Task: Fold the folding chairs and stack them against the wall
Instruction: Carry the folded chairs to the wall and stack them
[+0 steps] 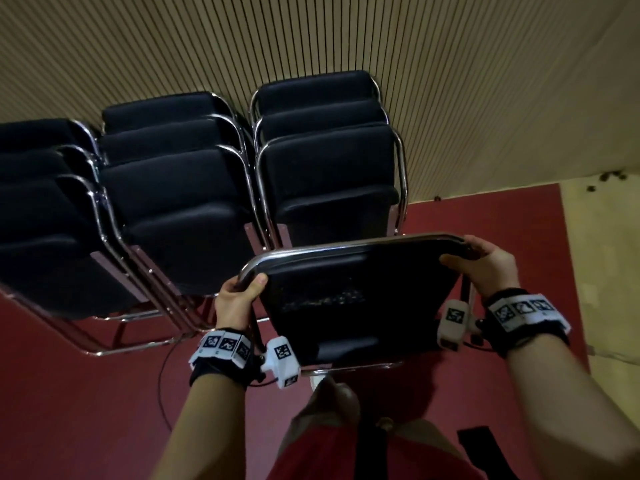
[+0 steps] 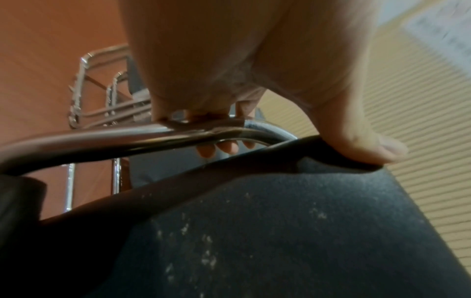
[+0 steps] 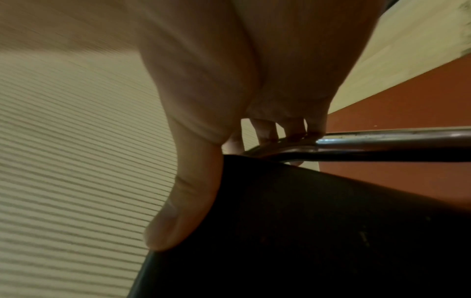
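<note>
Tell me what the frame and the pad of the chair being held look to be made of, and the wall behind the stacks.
Frame: polished metal tube, likely chromed steel; it shows bright mirror-like glints.
Pad: black woven fabric, matte, with a grainy texture and pale dusty specks; presumably cushioned underneath.
Wall: tan panelling with fine parallel ribs; wood or laminate, I cannot tell which.

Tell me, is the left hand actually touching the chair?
Touching. The left wrist view shows the left hand wrapped round the chair frame, fingers curled under the tube and thumb pressed on the black pad.
</note>
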A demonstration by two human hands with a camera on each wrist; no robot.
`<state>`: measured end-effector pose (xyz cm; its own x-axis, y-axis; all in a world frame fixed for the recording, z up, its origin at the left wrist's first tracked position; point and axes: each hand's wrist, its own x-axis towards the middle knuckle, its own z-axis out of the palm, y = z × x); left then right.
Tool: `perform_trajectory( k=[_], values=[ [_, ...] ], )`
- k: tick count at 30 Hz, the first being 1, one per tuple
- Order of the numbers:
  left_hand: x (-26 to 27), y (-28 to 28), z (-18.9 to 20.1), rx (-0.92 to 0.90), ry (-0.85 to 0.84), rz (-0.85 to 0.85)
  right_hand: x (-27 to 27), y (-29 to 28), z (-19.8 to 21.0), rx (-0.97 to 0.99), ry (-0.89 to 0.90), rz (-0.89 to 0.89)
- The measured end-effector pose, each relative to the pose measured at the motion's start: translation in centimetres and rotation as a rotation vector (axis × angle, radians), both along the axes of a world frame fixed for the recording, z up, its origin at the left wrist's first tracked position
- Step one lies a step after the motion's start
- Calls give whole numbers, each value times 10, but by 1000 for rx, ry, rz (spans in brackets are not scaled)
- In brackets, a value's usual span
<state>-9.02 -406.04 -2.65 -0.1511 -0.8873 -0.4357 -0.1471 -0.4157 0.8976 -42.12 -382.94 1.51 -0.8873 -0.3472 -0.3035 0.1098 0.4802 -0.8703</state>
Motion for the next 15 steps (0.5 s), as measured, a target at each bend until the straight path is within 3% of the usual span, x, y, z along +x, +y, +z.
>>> perform_trajectory(
  k=[5, 15],
  values=[
    [-30, -51, -19, 38, -55, -40, -28, -36, -16, 93, 29, 31],
    [-86, -97, -40, 62, -111, 27, -88, -97, -39, 146, -19, 72]
  ],
)
